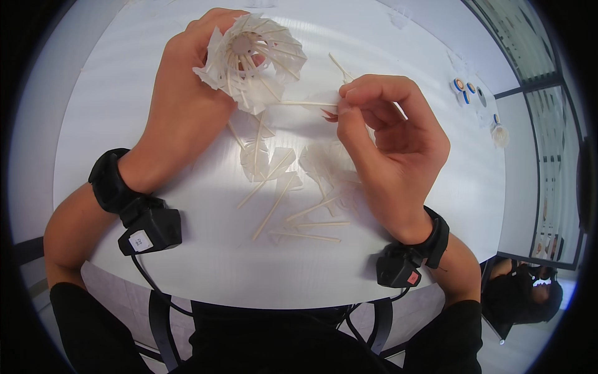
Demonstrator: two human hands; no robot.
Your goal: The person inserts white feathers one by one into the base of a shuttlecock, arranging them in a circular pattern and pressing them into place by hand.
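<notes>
My left hand (187, 93) is wrapped around a white feather shuttlecock (252, 81). The shuttlecock's open skirt faces up, showing the ring of quills and the round base inside. Some of its feathers look ragged and bent. At the table's centre right, my right hand (398, 131) pinches a feather (308, 104) between thumb and forefinger. That feather's quill reaches left to the skirt's lower edge; whether it is attached there I cannot tell. Several loose feathers (255, 159) and bare quills (321, 224) lie on the table below and between my hands.
The white table (212, 268) curves along its front edge near my body. Small tape rolls (464, 93) lie at the far right, with another shuttlecock (499, 135) close by. Black devices with cables, one (149, 230) at the left wrist, are strapped on. A person (523, 296) is at lower right.
</notes>
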